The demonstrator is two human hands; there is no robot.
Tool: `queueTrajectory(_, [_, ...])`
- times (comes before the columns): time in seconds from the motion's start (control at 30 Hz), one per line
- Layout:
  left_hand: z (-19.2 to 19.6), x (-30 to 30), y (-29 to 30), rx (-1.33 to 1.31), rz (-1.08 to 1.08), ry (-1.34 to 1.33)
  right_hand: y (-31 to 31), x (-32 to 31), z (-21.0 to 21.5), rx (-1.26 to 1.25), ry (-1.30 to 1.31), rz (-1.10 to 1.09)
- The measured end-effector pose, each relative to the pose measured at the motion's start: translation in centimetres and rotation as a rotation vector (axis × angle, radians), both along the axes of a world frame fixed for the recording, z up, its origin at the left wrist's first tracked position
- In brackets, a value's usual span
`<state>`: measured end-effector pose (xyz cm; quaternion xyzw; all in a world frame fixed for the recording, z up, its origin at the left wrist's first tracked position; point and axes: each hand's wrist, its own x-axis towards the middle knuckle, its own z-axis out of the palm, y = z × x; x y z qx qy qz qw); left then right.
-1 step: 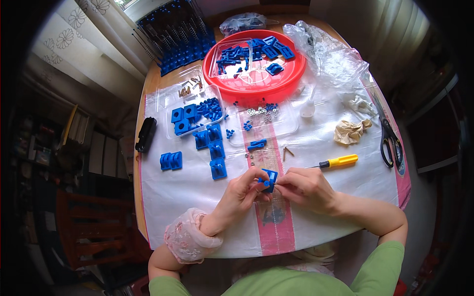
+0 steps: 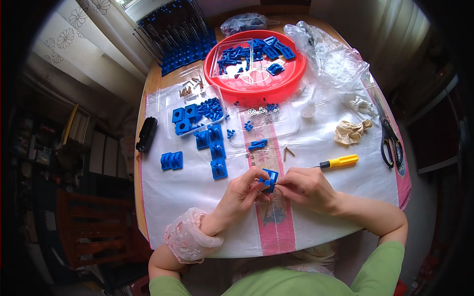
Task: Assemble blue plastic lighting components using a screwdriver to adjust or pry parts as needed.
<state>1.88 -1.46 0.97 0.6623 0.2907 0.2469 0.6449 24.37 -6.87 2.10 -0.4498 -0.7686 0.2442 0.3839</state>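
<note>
Friend: What do you have in your hands?

Me: My left hand (image 2: 245,189) is closed on a blue block (image 2: 267,183); I pinch it by its left side with my thumb and fingers; my right hand (image 2: 307,189) is at its other side, with the thumb and fingertips drawn close together; I cannot tell if they grip the block or some tiny thing at its edge.

Friend: And where is the block?

Me: It is right in front of me, between my two hands; it is over the pink band (image 2: 277,237) of the white cloth (image 2: 187,212); I cannot tell if it touches the cloth.

Friend: What lies around it?

Me: Some blue clips (image 2: 257,144) lie just past my hands; two brown pins (image 2: 289,153) lie near them; a yellow screwdriver (image 2: 343,161) lies past my right hand, with its tip to the left; a line of blue stands (image 2: 217,168) is past my left hand; far off there is a red tub (image 2: 247,92) with more blue bits in it; black scissors (image 2: 388,145) lie well to the right.
</note>
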Motion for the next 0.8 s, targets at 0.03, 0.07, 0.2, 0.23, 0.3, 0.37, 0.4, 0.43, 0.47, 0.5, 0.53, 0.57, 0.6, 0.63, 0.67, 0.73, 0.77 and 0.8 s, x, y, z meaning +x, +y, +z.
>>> queueTrajectory(0.03, [0.09, -0.04, 0.02, -0.007, -0.003, 0.003, 0.08, 0.09, -0.03, -0.029, 0.026, 0.011])
queueTrajectory(0.07, [0.18, -0.1, 0.06, -0.013, -0.007, 0.006, 0.2, 0.17, -0.12, -0.059, 0.052, 0.021])
queueTrajectory(0.2, [0.14, -0.26, 0.29, -0.049, -0.034, 0.006, 0.21, 0.1, -0.16, 0.021, 0.005, 0.045])
queueTrajectory(0.23, [0.09, -0.29, 0.36, -0.049, -0.037, 0.011, 0.18, 0.04, -0.16, 0.035, -0.006, 0.035])
queueTrajectory(0.3, [0.01, -0.29, 0.48, -0.051, -0.042, 0.02, 0.07, -0.04, -0.12, 0.064, -0.027, 0.014])
queueTrajectory(0.37, [0.17, -0.16, 0.41, -0.086, -0.035, 0.001, 0.07, 0.07, 0.11, 0.059, -0.029, 0.005])
queueTrajectory(0.4, [0.24, -0.1, 0.38, -0.103, -0.032, -0.008, 0.08, 0.12, 0.22, 0.057, -0.03, 0.001])
queueTrajectory(0.43, [0.19, -0.12, 0.39, -0.116, -0.036, -0.025, 0.13, 0.13, 0.2, 0.066, -0.019, -0.006])
queueTrajectory(0.47, [0.07, -0.16, 0.43, -0.129, -0.041, -0.042, 0.23, 0.11, 0.13, 0.075, -0.008, -0.012])
queueTrajectory(0.5, [0.02, -0.16, 0.46, -0.142, -0.045, -0.059, 0.27, 0.1, 0.13, 0.084, 0.004, -0.019])
queueTrajectory(0.53, [0.05, -0.17, 0.47, -0.143, -0.049, -0.057, 0.24, 0.05, 0.15, 0.08, 0.015, -0.023])
queueTrajectory(0.57, [0.09, -0.17, 0.48, -0.144, -0.053, -0.054, 0.19, 0.0, 0.19, 0.076, 0.026, -0.027])
queueTrajectory(0.6, [0.14, -0.17, 0.47, -0.145, -0.056, -0.051, 0.15, -0.03, 0.25, 0.073, 0.037, -0.031])
queueTrajectory(0.63, [0.02, -0.23, 0.53, -0.136, -0.059, -0.05, 0.23, -0.04, 0.26, 0.042, 0.033, -0.023])
queueTrajectory(0.67, [-0.14, -0.27, 0.59, -0.127, -0.062, -0.048, 0.28, 0.02, 0.29, 0.012, 0.029, -0.016])
queueTrajectory(0.73, [-0.24, -0.25, 0.59, -0.096, -0.07, -0.04, 0.33, 0.2, 0.16, -0.022, 0.004, -0.005])
queueTrajectory(0.77, [-0.24, -0.19, 0.54, -0.075, -0.075, -0.033, 0.34, 0.32, -0.04, -0.026, -0.017, -0.002])
queueTrajectory(0.8, [-0.24, -0.14, 0.5, -0.054, -0.08, -0.026, 0.37, 0.36, -0.14, -0.03, -0.038, 0.002])
